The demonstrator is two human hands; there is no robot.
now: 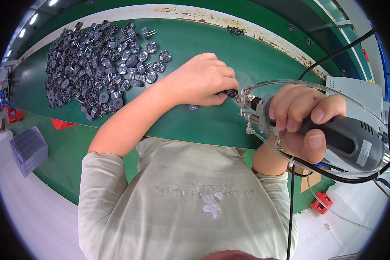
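Observation:
My left hand (pixel 206 80) is closed over the green worktop, its fingertips pinching a small dark round plug part (pixel 232 93). The metal nose of a grey electric screwdriver (pixel 366 143) meets that part or lies right beside it; the exact contact is hidden. Wrapped round the screwdriver's body is my right hand (pixel 305 110), the tool lying nearly level with its nose toward the left. Clear air tubes and metal fittings are fixed to the tool's front. Under my left wrist lies another small grey part (pixel 192 107), partly covered.
A big heap of dark round plug parts (pixel 95 65), some with metal pins, covers the worktop's left side. The worktop (pixel 182 39) ends in a chipped white ledge (pixel 195 13) at the back. Hoses and a black cable (pixel 292 208) hang at the right, near a pale box-shaped device (pixel 357 93).

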